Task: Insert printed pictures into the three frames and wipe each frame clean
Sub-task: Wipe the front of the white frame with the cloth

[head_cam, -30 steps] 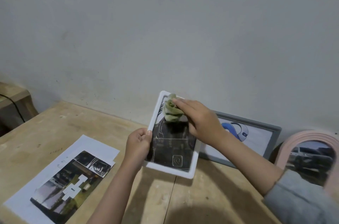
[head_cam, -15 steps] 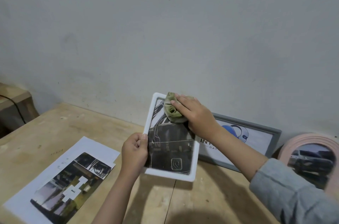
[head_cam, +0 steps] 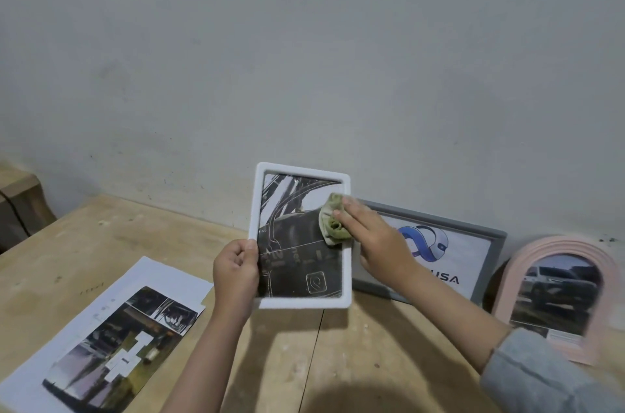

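1. Head view: white rectangular plastic picture frame [head_cam: 301, 302] held upright above the wooden plank bench [head_cam: 355, 345], glazed front toward the camera; inside it a dark black-and-white printed picture [head_cam: 294, 257] with white line marks.
2. Left hand [head_cam: 235, 272] grips the white frame's left edge near the lower corner, thumb on the front rim, fingers curled round behind.
3. Right hand [head_cam: 375, 236] lies flat, fingers straight and together, pressing a crumpled green cloth [head_cam: 333, 224] against the glass at the frame's right side, upper half. Cloth sits under the fingertips, touching the right rim.
4. Grey rectangular frame [head_cam: 487, 263] leans on the pale wall [head_cam: 304, 57] behind the right hand, partly hidden by it; holds a white print with a blue looped logo and the letters "USA".
5. Pink arched frame [head_cam: 598, 355], ridged border, leans far right; holds a blurry photo of a white vehicle.
6. White paper sheet [head_cam: 148, 280] lies flat on the bench at left, printed with a dark photo collage that has blocky white cut-out gaps; a second sheet's edge shows beneath it.
7. Grey sleeve [head_cam: 541, 382] on the right forearm, lower right.
8. Bench surface light wood, scuffed, seam between planks.
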`<state>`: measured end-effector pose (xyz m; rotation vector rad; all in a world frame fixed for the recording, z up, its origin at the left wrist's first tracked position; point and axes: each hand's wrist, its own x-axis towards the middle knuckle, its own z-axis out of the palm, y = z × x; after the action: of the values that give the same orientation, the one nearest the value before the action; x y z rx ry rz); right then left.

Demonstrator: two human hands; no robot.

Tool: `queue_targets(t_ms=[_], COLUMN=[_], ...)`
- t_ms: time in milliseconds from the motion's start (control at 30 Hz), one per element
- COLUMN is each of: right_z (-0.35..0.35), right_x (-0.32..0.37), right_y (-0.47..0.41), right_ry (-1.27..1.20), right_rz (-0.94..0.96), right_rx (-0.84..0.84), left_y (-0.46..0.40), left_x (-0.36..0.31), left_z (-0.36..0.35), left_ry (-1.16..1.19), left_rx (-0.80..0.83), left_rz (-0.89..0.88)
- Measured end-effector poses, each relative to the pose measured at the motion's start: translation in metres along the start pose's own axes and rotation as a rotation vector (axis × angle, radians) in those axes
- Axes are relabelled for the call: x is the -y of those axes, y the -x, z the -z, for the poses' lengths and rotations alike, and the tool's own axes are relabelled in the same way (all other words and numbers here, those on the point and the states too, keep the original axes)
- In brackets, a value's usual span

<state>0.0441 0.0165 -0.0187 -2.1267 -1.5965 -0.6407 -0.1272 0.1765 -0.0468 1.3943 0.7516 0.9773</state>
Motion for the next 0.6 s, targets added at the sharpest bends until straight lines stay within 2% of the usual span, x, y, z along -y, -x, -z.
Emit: queue_targets(t_ms=[233,333,433,500,600], right_z=[-0.022,-0.023,-0.008,0.002,0.015], right_x=[0.027,0.030,0.025,0.024,0.025], right_y=[0.050,0.065,0.063,0.051,0.018], right_ry=[-0.213,-0.347,-0.508,-0.578,-0.584], right_rz=[-0.031,-0.043,-0.103,-0.149,-0.199], right_rx=[0.035,0.204,0.379,0.326,0.056], left_y=[-0.008,-0.016,-0.020,-0.017,-0.010], left_x=[-0.001,0.001,0.003,0.002,0.003], left_z=[-0.001,0.003,0.006,0.006,-0.002], left_ry=[0.016,0.019,-0.021,-0.044,-0.074], left_rx=[-0.100,-0.144,-0.122,-0.090,-0.019], left_rz=[0.025,0.038,0.016,0.009,0.010])
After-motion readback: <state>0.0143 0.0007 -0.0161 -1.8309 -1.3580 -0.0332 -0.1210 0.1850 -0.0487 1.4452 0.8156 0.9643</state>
